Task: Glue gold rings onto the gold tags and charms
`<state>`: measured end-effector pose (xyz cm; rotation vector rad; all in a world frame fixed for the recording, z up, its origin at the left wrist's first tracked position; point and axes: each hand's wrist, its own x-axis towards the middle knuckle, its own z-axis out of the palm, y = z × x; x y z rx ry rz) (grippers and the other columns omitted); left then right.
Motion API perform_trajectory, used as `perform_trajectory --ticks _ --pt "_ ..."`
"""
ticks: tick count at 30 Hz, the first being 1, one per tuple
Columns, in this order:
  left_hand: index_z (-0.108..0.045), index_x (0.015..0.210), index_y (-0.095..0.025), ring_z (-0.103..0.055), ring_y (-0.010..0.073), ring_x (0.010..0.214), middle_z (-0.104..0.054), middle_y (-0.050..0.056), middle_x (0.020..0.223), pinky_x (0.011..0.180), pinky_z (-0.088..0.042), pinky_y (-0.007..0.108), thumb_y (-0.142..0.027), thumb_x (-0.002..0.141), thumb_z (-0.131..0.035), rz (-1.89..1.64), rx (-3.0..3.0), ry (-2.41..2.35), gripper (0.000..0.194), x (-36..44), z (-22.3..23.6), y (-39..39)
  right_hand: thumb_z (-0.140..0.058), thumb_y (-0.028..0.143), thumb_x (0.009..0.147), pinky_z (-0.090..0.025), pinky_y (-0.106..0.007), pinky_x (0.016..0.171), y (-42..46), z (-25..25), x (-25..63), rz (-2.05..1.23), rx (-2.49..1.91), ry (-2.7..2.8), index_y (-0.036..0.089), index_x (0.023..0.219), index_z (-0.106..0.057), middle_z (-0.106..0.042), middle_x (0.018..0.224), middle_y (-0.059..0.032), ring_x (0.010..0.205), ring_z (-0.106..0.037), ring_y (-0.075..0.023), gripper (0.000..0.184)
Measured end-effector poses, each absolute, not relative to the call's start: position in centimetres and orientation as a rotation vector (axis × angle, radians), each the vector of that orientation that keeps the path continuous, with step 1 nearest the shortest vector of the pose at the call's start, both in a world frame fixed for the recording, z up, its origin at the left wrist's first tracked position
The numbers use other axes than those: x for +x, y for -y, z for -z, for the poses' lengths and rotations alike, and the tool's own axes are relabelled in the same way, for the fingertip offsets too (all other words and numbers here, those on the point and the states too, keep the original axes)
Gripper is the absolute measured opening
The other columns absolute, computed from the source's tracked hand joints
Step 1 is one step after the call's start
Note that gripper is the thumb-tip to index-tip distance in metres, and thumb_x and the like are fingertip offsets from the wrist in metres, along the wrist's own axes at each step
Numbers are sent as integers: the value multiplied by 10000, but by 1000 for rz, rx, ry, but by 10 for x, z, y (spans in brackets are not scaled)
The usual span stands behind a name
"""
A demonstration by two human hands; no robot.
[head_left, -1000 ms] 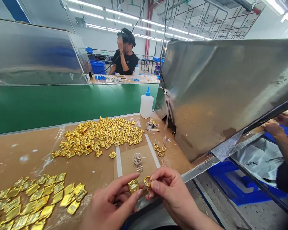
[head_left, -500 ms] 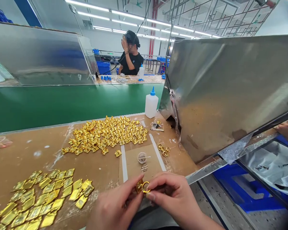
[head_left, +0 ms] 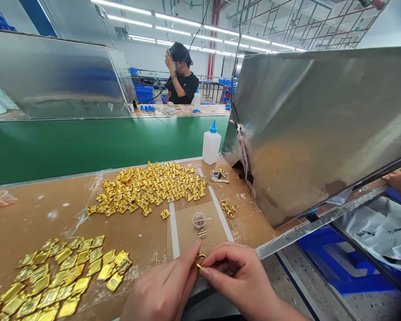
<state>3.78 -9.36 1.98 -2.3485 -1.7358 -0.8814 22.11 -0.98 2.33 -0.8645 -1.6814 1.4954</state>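
2 bare hands meet at the near edge of the brown cardboard-covered table [head_left: 26, 223]. The left hand [head_left: 160, 290] and the right hand [head_left: 240, 281] are pressed close together, and their fingertips pinch a small gold metal ring [head_left: 200, 260] between them. Whether the left hand also holds another piece, I cannot tell.

To the near left lies a flat group of shiny gold rectangular plates [head_left: 56, 276]. Just beyond the hands, between 2 white tape strips, stands a small clear round cup [head_left: 198, 220]. A few loose gold rings [head_left: 229, 208] lie to the right of it, near the large tilted sheet-metal guard [head_left: 321, 129].

Farther away, a wide heap of small gold metal parts [head_left: 150, 187] is spread on the table. Behind it, at the right, stands a white plastic bottle with a blue nozzle [head_left: 211, 146], beside the green conveyor belt [head_left: 87, 142]. On the far side, a person in a black shirt [head_left: 182, 82] sits at another table.
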Motion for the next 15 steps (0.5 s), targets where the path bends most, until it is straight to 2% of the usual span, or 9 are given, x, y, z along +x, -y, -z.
perform_trajectory --ticks 4,7,15 --pt "-544 1417 -143 -786 163 714 -827 43 914 639 -562 253 -242 1112 -424 882 -2317 1681 342 38 -22 93 -809 220 802 -577 -156 610 12 -23 219 -1410 -870 1737 179 822 -828 -803 778 -53 677 -749 -139 50" --pt "-516 1456 -125 -781 153 746 -817 40 911 678 -555 246 -226 1114 -418 862 -2333 1666 370 38 -23 94 -807 229 816 -558 -152 608 13 -23 218 -1357 -883 1772 175 816 -816 -791 756 -40 667 -733 -130 54" --pt "-443 1542 -121 -783 180 974 -808 97 1164 843 -551 238 -208 1101 -402 738 -2407 1710 451 33 -16 99 -765 203 889 -469 -180 625 12 -30 221 -1286 -889 1987 187 811 -733 -714 739 16 668 -635 -102 86"
